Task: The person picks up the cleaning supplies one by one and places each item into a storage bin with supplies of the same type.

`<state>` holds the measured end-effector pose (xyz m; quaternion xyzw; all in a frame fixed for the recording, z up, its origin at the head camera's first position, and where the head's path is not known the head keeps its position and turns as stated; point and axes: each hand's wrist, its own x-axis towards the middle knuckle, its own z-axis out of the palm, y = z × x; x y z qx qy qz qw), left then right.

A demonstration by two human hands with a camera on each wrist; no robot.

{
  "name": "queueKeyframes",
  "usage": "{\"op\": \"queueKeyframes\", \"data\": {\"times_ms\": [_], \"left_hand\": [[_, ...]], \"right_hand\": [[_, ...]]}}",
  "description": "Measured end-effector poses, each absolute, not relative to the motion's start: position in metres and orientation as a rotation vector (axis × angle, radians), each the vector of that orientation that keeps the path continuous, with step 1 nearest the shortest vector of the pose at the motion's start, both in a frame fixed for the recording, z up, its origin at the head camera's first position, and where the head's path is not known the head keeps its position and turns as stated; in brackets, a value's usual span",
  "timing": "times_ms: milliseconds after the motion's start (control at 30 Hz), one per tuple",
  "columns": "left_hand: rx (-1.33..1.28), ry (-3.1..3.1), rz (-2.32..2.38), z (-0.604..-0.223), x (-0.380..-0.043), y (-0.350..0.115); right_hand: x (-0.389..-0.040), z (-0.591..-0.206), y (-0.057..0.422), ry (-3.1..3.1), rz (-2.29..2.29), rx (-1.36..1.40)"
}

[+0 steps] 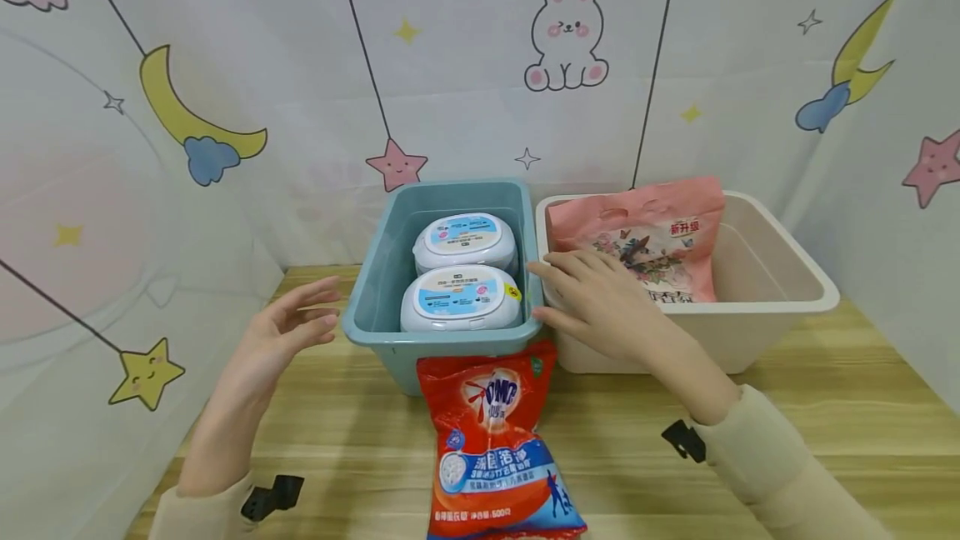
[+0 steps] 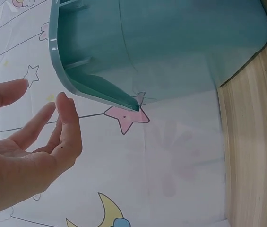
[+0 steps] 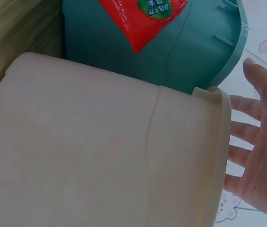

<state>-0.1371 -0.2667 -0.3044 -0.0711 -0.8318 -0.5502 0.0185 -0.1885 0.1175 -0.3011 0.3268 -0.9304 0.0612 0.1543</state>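
Observation:
Two white oval tubs with blue labels, a rear tub (image 1: 465,242) and a front tub (image 1: 461,298), sit inside a blue-green plastic bin (image 1: 382,338). My left hand (image 1: 281,340) hovers left of that bin with loosely bent fingers and nothing in them; the left wrist view shows a gap between fingertips and rim. My right hand (image 1: 600,298) is over the near left edge of a cream bin (image 1: 750,307), holding nothing. Whether its fingers touch the rim, I cannot tell. A pink bag (image 1: 637,232) stands in the cream bin, partly hidden by this hand.
A red bag of OMO laundry powder (image 1: 491,448) lies in front of the blue-green bin, its top against the bin's front wall. Both bins stand side by side on a wooden table (image 1: 337,440). Behind them hangs a white cartoon-print cloth (image 1: 300,65), which also encloses the sides.

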Motion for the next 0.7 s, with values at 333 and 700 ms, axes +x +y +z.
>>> {"op": "queueKeyframes", "data": {"times_ms": [333, 700], "left_hand": [[-0.173, -2.650, -1.590, -0.297, -0.126, -0.256], [-0.205, -2.667, -1.486, -0.292, -0.118, -0.241]], "right_hand": [[-0.180, -0.309, 0.134, -2.551, 0.220, 0.875], [-0.171, -0.319, 0.150, -2.413, 0.315, 0.849]]}}
